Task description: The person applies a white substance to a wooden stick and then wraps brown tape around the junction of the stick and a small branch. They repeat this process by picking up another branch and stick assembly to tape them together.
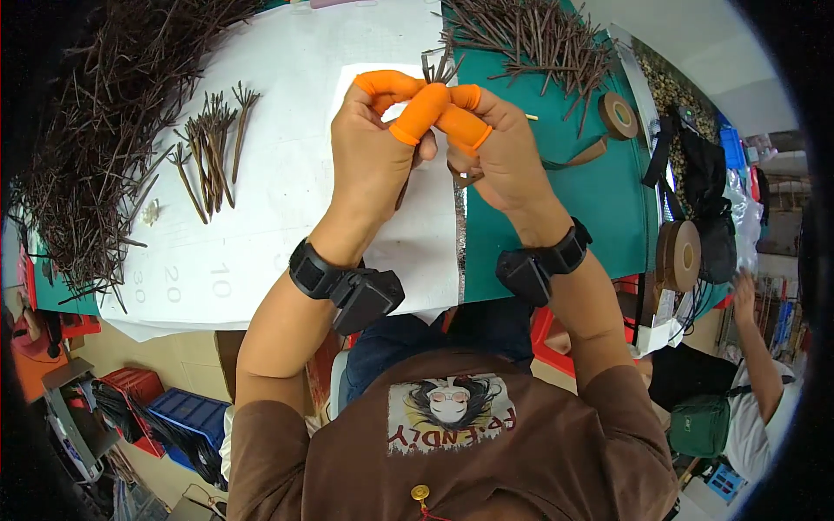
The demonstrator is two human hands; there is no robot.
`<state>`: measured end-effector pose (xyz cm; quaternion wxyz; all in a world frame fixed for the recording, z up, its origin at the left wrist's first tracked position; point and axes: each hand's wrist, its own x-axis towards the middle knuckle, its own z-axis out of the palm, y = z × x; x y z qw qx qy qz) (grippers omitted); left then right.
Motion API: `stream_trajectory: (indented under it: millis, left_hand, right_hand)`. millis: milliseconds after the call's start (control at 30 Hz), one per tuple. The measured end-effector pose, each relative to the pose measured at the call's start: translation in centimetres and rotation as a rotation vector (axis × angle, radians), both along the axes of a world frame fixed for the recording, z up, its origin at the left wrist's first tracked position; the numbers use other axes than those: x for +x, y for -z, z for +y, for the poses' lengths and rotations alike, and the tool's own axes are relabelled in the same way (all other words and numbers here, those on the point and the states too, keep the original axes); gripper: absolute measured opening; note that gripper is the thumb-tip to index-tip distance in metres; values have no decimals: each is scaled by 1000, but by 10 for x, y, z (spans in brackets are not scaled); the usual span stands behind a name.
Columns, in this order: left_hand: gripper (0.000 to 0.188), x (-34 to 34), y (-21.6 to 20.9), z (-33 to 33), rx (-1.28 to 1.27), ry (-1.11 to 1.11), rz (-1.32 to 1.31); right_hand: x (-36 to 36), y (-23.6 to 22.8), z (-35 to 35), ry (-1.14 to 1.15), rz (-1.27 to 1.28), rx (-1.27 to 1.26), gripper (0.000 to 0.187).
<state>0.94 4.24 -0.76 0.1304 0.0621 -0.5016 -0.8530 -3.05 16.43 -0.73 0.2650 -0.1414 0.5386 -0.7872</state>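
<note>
My left hand (369,156) and my right hand (506,161) meet over the white paper, fingers closed on a brown branched artificial stem (443,71). Its forked tips stick up beyond my fingertips, and its lower end shows below my left palm. Orange finger cots cover thumbs and forefingers on both hands. A short piece of brown tape (466,177) curls under my right fingers; exactly how it meets the stem is hidden. To the left of my hands lies a small group of finished-looking branched stems (211,152) on the paper.
A large heap of dark branched stems (87,165) covers the table's left side. Thin brown sticks (543,39) are piled at the far right, near a tape roll (618,115) with a loose strip. Another roll (679,255) stands at the right edge. A person (756,408) is beyond.
</note>
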Motion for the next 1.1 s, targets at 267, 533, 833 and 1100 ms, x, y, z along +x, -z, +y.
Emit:
stream_trajectory:
  millis: [267, 533, 833, 1100]
  left_hand:
    - [19, 5, -5, 3, -340, -36, 42]
    - [21, 3, -5, 1, -380, -30, 95]
    - [19, 5, -3, 5, -310, -49, 134]
    - [18, 8, -4, 8, -243, 15, 192]
  right_hand:
    - [-8, 1, 4, 164, 110, -24, 15]
    - [-10, -3, 7, 178, 252, 41, 17]
    - [-11, -6, 10, 171, 190, 5, 10]
    - [-6, -14, 3, 229, 281, 33, 12]
